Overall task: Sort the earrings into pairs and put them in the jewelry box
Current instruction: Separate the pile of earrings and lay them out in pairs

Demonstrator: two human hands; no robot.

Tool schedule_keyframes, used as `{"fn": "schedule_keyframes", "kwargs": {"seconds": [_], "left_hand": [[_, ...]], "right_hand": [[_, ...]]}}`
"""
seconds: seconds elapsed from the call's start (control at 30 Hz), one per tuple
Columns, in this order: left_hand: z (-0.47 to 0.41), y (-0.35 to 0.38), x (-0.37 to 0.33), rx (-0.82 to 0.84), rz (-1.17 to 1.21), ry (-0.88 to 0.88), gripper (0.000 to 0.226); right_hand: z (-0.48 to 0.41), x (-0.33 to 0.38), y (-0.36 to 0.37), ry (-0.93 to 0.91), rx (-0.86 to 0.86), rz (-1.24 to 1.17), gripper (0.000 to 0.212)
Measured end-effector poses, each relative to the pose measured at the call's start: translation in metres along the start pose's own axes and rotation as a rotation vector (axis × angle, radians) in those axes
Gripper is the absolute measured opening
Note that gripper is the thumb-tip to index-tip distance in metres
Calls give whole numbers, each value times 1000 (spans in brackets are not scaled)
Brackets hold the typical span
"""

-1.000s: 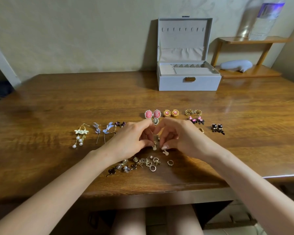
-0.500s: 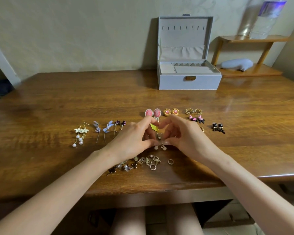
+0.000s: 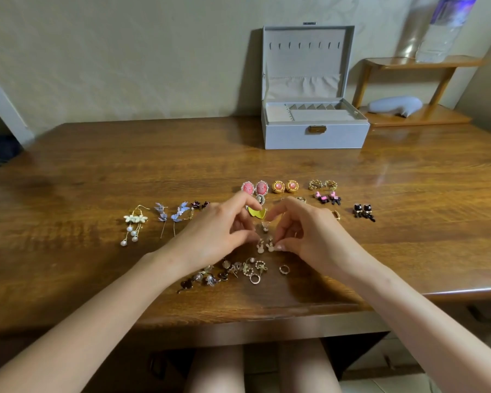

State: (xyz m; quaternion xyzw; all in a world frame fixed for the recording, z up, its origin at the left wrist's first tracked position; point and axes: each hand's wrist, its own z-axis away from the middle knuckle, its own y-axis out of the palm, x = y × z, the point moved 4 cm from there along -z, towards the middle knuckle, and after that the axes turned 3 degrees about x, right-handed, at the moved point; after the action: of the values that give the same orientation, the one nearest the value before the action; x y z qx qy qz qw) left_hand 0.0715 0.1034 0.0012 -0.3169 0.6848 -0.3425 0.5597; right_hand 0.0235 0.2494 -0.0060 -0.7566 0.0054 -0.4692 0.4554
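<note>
My left hand (image 3: pixel 219 231) and my right hand (image 3: pixel 304 231) meet over the middle of the table, fingers curled. Each pinches one of two small pale earrings (image 3: pixel 265 246), which stand side by side on the wood between the fingertips. Just beyond them lie a yellow earring (image 3: pixel 256 213) and a small silver one (image 3: pixel 265 226). An unsorted heap of earrings (image 3: pixel 238 272) lies close to me. The grey jewelry box (image 3: pixel 315 134) stands open at the back.
Pairs lie in a row: pearl flower dangles (image 3: pixel 133 222), blue butterflies (image 3: pixel 170 214), pink cameos (image 3: pixel 254 188), gold-pink rounds (image 3: pixel 284 186), gold filigree (image 3: pixel 323 184), pink bows (image 3: pixel 328 197), black cats (image 3: pixel 364 211). A wooden shelf (image 3: pixel 420 114) holding a bottle stands at the back right.
Both hands have drawn slightly toward me and lowered the two pale earrings side by side onto the table. The yellow earring behind them has come into view.
</note>
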Motion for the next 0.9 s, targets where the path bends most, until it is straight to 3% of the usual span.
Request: {"fn": "schedule_keyframes", "kwargs": {"seconds": [0.1,0.27,0.5,0.9], "left_hand": [[9,-17,4,-33,15,-24,25],[30,-28,17,88,-72,-40,11],[42,-32,29,45,-77,-31,8],[33,-19,35,69,-127,13,8]], "right_hand": [[4,6,-5,-53,-27,25,39],[8,17,1,-159,76,158,22],[0,23,12,-181,108,123,12],[-11,34,22,-221,99,144,13]]}}
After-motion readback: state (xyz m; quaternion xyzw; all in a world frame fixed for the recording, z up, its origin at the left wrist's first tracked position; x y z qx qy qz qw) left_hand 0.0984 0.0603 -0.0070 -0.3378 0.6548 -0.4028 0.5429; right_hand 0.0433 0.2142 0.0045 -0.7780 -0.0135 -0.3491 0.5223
